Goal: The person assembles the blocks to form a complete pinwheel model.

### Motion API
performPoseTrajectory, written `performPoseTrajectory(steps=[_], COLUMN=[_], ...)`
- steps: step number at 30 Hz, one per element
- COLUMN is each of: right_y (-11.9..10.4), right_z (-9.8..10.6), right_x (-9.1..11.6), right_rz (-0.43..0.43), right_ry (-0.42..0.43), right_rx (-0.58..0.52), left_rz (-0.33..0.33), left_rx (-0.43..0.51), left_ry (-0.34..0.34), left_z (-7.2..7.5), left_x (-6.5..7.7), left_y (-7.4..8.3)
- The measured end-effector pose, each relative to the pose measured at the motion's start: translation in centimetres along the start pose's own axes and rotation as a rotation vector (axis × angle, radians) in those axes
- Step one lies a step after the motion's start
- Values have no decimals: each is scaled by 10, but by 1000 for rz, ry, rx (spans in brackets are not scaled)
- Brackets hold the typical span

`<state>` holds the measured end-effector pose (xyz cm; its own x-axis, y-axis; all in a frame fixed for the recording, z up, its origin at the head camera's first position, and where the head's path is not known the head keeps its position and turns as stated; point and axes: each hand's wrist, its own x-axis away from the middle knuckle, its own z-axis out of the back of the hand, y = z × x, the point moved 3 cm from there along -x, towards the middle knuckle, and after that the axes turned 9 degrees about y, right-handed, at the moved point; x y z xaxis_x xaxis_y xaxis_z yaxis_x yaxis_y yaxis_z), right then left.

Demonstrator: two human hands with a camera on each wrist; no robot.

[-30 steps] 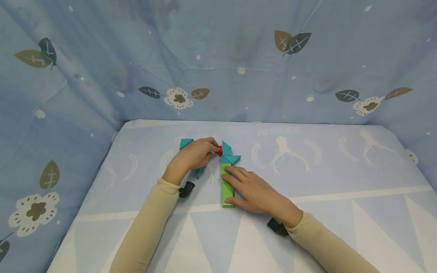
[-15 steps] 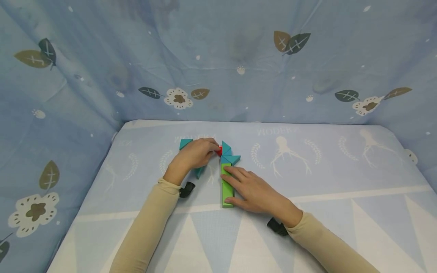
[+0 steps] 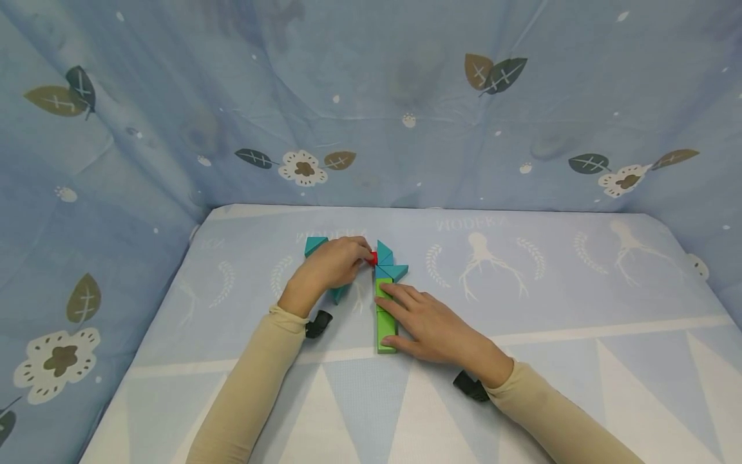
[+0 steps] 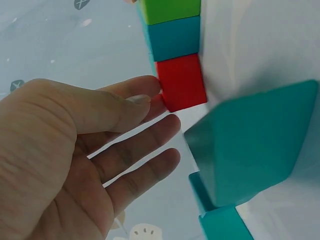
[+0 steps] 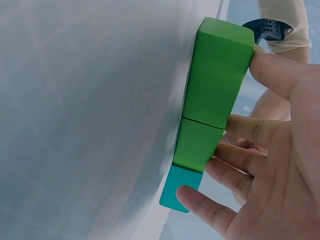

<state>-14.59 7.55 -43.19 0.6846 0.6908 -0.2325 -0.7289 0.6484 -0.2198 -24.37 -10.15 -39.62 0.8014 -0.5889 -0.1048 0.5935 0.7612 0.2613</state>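
In the head view, my left hand reaches over the table to a small red block. Its fingertips touch the red block's side, fingers mostly straight, the thumb close by. The red block lies against teal triangular blocks at the far end of a row. A longer green block and a shorter green block continue that row toward me. My right hand rests with extended fingers along the green blocks, thumb by the near end. Part of their right side is hidden under it.
Loose teal blocks lie around the left hand: one behind it, another in front, both partly covered. A patterned cloth covers the table. Blue fabric hangs at the back and sides. Each wrist carries a black camera.
My left hand and the red block have shifted very slightly toward me. The right hand and the green blocks look unmoved.
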Motion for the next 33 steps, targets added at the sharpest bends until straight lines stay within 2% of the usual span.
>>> performPoseTrajectory(steps=[12,16,20,24,30,33], right_y=[0,0,0,0,0,1], right_z=[0,0,0,0,1,2], right_x=[0,1,1,1,1,1], right_rz=[3,3,-2,-2,8,-4], right_ry=[3,3,-4,-5,1,12], right_rx=[7,10,7,10,10,6], left_rz=[-10,10,25,6,-56,-64], left_rx=[14,7,4,14,22,28], left_ry=[14,22,-35,-97,-106,-112], left_z=[2,4,5,2,-3,-5], left_x=[0,1,2,1,-1,-1], left_y=[2,3,6,9,12,13])
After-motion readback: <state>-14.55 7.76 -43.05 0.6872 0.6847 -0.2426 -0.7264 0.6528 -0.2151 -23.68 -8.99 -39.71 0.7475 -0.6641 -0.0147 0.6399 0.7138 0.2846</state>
